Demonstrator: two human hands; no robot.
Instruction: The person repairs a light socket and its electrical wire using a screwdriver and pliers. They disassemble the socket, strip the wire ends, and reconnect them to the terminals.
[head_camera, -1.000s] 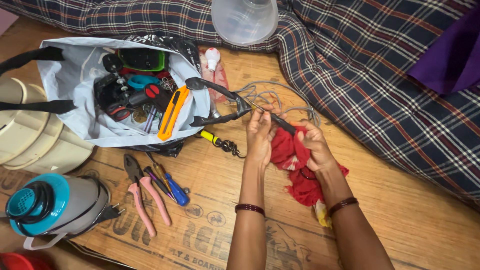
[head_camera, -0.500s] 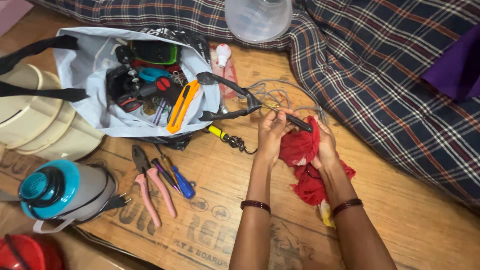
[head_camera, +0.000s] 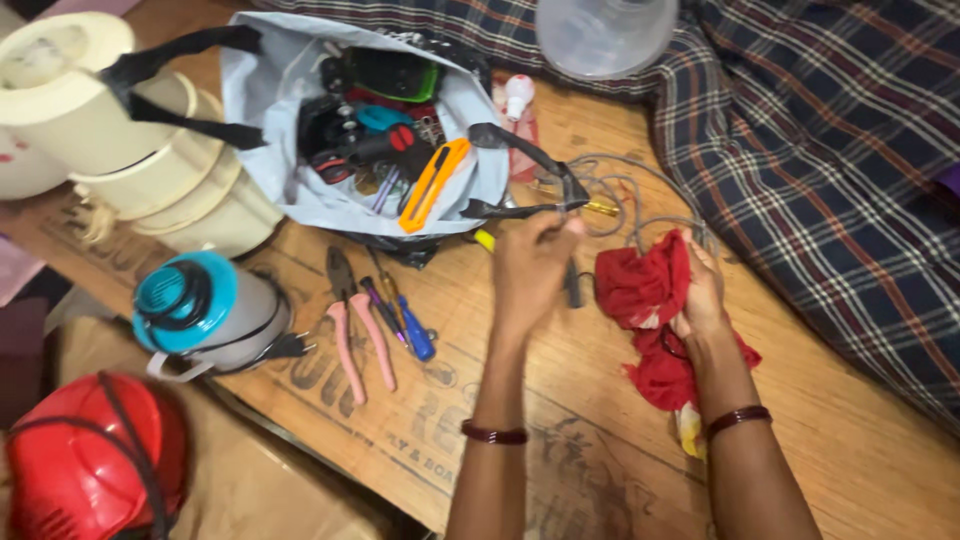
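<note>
My left hand (head_camera: 535, 262) is closed in a pinch around a thin dark tool (head_camera: 573, 287); its shaft pokes out below my fingers, and I can't tell what kind of tool it is. My right hand (head_camera: 703, 295) is clenched on a red cloth (head_camera: 645, 290), bunched up against my palm, with the rest of it trailing down under my wrist onto the wooden board (head_camera: 860, 450). The two hands are near each other, with the tool's dark shaft between them.

Just above my left hand lie black pliers (head_camera: 530, 175), their handles spread and their nose pointing toward a tangle of grey cable (head_camera: 640, 195). The cable loops just above the cloth. Left of and above my left hand is an open grey bag (head_camera: 270, 150) full of tools, with an orange cutter (head_camera: 432, 185) sticking out of it on my side.

Lower left of that hand, on the board, lie pink-handled pliers (head_camera: 352, 325) and a blue-handled screwdriver (head_camera: 412, 335), side by side. Further left is a pale jug with a teal lid (head_camera: 190, 300), and beyond it a stack of cream tape rolls (head_camera: 120, 140). A red helmet (head_camera: 90, 460) is at the far lower left. Right of my right hand is a plaid blanket (head_camera: 840, 150), with a clear plastic tub (head_camera: 605, 35) on it well above both hands.
</note>
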